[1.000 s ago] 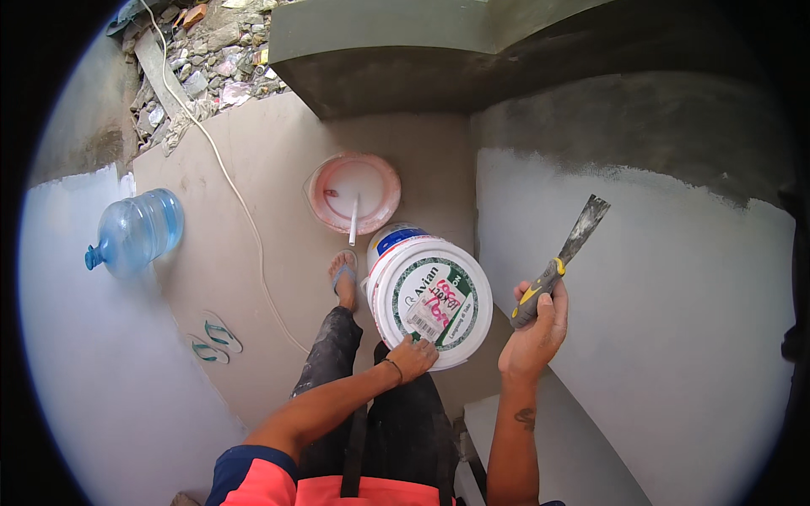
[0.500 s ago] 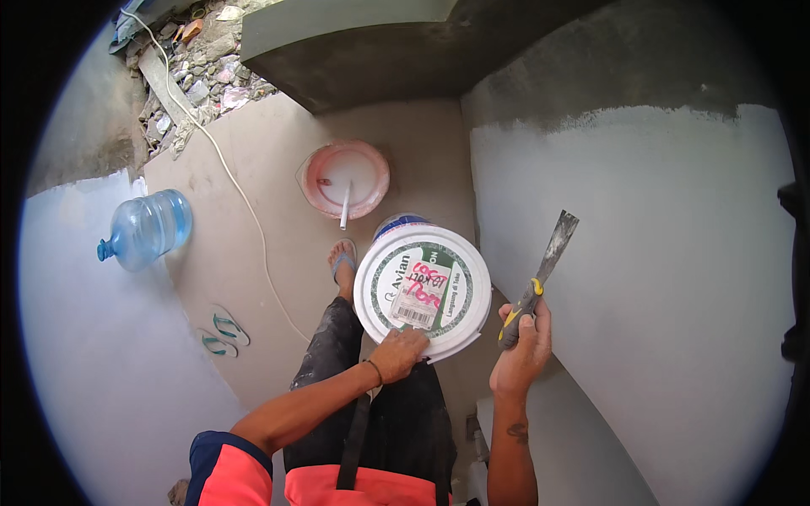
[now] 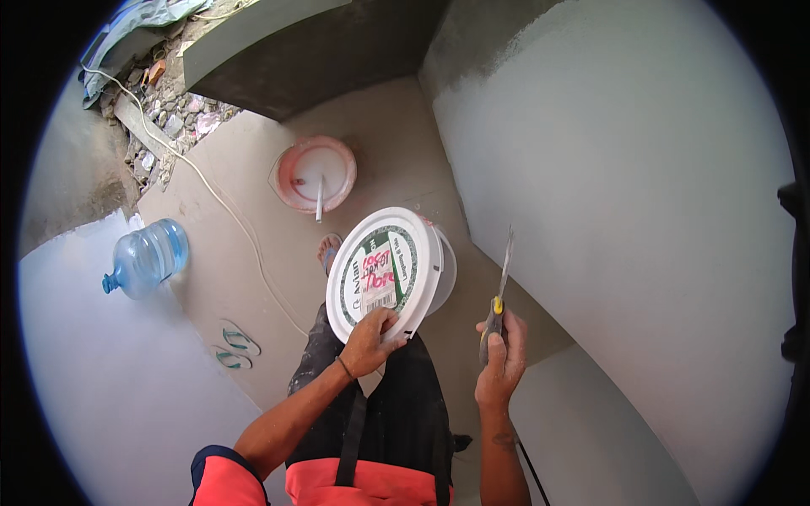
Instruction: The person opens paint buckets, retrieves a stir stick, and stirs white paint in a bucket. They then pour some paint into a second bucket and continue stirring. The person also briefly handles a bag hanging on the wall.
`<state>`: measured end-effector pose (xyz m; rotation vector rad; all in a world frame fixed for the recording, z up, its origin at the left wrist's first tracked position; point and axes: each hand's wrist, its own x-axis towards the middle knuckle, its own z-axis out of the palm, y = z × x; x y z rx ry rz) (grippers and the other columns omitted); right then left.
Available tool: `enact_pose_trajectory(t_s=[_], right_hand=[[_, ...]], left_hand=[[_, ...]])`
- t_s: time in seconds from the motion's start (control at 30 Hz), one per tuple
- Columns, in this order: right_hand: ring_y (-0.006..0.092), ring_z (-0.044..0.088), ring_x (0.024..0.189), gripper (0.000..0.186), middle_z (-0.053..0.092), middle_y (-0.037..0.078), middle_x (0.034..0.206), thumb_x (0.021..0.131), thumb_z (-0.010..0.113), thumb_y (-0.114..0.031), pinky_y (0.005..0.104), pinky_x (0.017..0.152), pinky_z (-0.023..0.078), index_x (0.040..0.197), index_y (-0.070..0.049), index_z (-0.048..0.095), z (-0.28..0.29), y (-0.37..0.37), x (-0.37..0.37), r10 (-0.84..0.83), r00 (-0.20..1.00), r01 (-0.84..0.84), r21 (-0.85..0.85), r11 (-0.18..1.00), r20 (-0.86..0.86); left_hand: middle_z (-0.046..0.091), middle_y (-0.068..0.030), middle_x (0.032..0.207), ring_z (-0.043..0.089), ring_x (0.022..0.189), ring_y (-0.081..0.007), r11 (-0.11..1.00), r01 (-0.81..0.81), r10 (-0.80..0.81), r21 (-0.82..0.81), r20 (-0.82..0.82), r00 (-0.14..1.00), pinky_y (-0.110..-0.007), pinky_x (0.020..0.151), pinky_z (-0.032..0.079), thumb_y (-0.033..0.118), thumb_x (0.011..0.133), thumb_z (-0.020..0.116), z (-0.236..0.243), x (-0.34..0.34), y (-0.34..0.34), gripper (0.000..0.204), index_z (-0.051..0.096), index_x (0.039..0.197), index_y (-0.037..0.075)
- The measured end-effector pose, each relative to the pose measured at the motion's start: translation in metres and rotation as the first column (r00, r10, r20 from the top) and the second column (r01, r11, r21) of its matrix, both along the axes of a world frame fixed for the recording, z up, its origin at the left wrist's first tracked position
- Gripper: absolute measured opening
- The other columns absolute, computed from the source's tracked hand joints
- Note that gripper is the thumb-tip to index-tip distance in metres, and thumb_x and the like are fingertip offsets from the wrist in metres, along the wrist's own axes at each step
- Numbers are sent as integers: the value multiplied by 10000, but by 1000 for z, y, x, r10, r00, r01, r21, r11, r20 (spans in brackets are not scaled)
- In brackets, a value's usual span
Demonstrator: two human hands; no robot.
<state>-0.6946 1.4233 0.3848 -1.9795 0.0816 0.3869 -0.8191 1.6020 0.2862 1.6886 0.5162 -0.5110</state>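
My left hand [image 3: 369, 341] is closed on the near edge of a round white paint-pail lid [image 3: 337, 295], which has a green and white label with pink handwriting. The lid is tilted, and part of the white pail [image 3: 445, 274] shows past its right side. Whether the lid is loose from the pail I cannot tell. In my right hand [image 3: 502, 363], a putty knife [image 3: 504, 270] with a grey and yellow handle points upward, its blade nearly edge-on. The knife is apart from the pail, to its right.
Beyond my foot stands a pink bucket [image 3: 291, 196] of whitish liquid with a stick in it. A blue water jug [image 3: 148, 257] lies at left, near flip-flops [image 3: 238, 341]. A cable [image 3: 228, 201] crosses the floor toward rubble [image 3: 173, 118]. A partly painted wall [image 3: 607, 194] rises at right.
The lid has tipped, its right side now raised, and more of the pail's side shows. The putty knife has turned edge-on and moved left and slightly down. The view has shifted.
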Motion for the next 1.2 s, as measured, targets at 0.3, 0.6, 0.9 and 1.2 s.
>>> enact_pose_trajectory(t_s=[0.3,0.6,0.9,1.2], right_hand=[[179,599,959,430,549,113,1169,931,459,-164,335,884,469,1291,51,553,8,-20,-16,4,995,-6,-14,1000,-101],[210,608,966,419,524,150,1198,961,458,-171,361,890,493,1299,60,545,59,38,19,89,994,-87,34,996,-63],[232,570,1074,414,532,144,1211,979,518,-217,366,917,482,1321,14,547,-2,216,75,194,968,-180,-100,979,159],[329,535,1082,309,543,139,1137,858,703,-107,436,938,443,1138,-33,597,-88,403,216,189,818,-87,-208,974,544]], left_hand=[[591,-112,1220,586,1125,-201,602,-622,703,-501,-37,710,-345,1014,453,192,770,843,119,5,151,666,487,1284,-36],[455,-75,1503,401,1393,-271,325,-52,839,-944,263,476,-491,1181,276,313,966,619,117,70,382,565,450,1450,77],[496,-130,1452,450,1352,-256,96,-283,989,-954,60,132,-464,1170,324,257,1016,531,-20,184,507,481,440,1416,6],[516,-72,1254,491,1125,-226,52,-737,979,-673,-110,169,-451,1015,416,446,982,569,-40,163,518,465,533,1243,62]])
